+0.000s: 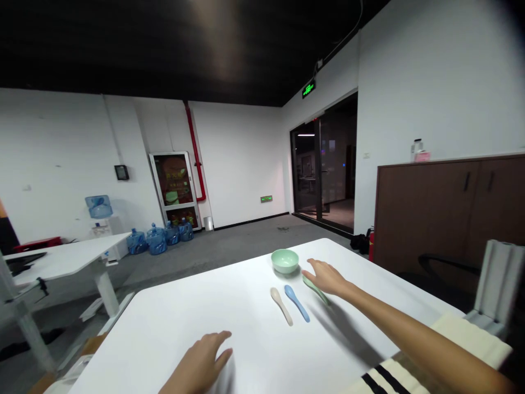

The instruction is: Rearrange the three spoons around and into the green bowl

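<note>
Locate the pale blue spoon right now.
In the head view, the pale blue spoon lies just right of centre on the white table, between the beige spoon and the green spoon.

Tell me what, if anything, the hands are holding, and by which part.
No hold shows: the left hand is empty, and the right hand, spread open, is over the green spoon; whether it touches it cannot be told.

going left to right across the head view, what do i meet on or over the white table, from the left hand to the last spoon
Left hand, beige spoon, blue spoon, green spoon.
</note>
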Motion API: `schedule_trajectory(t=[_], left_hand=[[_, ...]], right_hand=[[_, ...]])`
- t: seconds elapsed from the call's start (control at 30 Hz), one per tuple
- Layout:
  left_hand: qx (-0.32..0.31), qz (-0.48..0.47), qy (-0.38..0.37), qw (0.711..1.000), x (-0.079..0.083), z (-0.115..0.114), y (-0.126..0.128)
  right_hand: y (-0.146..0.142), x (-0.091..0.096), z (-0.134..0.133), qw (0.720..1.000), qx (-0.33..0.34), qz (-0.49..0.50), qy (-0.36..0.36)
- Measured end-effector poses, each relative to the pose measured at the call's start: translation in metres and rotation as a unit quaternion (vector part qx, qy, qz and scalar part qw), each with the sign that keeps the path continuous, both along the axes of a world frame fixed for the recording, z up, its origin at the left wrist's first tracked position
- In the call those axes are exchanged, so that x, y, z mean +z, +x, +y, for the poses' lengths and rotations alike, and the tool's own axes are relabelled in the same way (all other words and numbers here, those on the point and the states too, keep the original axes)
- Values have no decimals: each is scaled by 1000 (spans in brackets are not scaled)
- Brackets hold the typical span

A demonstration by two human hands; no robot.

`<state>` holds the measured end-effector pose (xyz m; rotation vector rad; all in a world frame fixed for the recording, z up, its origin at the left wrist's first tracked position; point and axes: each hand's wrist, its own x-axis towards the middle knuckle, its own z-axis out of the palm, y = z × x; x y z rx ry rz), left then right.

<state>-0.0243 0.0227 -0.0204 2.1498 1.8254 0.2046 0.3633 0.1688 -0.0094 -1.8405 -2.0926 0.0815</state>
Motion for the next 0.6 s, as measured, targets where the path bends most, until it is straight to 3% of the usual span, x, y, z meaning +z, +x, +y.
schedule_trajectory(t=[0.1,0.2,0.37,0.6], left_hand=[[1,-3,4,1000,0,0,-1],[0,-1,6,1000,0,0,-1],[-5,-1,12,1000,0,-1,-1],[-12,2,9,1000,-1,1,2]], right_hand=[[-6,-7,-18,999,49,7,12],[-12,-25,-30,998,61,1,-5],[-15,-52,-33,996,77,-21,-28],[-9,-53,-31,997,76,-17,-24]])
